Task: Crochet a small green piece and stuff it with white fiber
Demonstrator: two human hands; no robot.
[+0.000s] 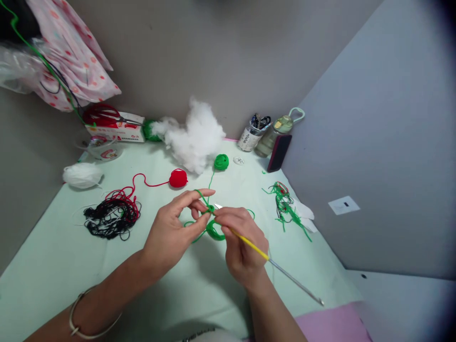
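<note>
My left hand (171,230) pinches a small piece of green crochet work (210,208) between thumb and fingers, with green yarn looped over its raised index finger. My right hand (245,240) grips a crochet hook (256,248) with a yellow handle and a grey metal shaft that points down to the right. The hook's working tip meets the green piece, and the fingers partly hide it. Green yarn runs up to a green ball (221,162). Just below the fingers lies another green yarn bundle (215,230). A pale pointed thing shows behind the fingertips, its kind unclear.
Left lie a red yarn ball (178,178), tangled black yarn (112,218) and white yarn (82,175). White stuffing (197,135), red-handled scissors (103,114) and a plastic cup (107,149) stand behind. Right are a bottle (270,137), a phone (280,153) and yarn scraps (287,204).
</note>
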